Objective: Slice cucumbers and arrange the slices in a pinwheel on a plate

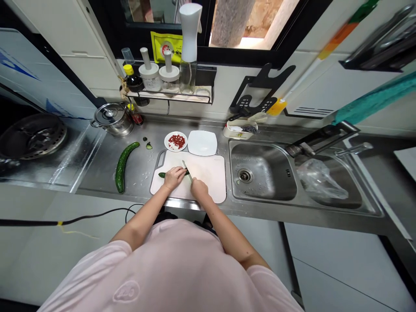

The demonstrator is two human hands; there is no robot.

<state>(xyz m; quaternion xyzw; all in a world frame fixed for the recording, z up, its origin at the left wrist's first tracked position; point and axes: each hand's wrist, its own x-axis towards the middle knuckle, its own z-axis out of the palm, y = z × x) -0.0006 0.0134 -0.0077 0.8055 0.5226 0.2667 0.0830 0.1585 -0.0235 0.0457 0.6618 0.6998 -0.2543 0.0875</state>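
At the steel counter (139, 171), knife work

On the white cutting board (211, 173), the left hand (173, 177) pressed down, its fingers (180, 172) curled together over a short cucumber piece (161, 175), whose dark green end poked out beside them. The right hand (199, 189) had its fingers clamped round a kitchen knife (187, 170), the blade down at the piece. Just left of the board lay a whole cucumber (122, 167); behind the board sat a small plate of chopped red pieces (176, 141) and a white square plate (202, 143)

Nothing legible. Red print on yellow packet (166, 47) too small to read; embossed mark on pink shirt (126, 291) unclear.
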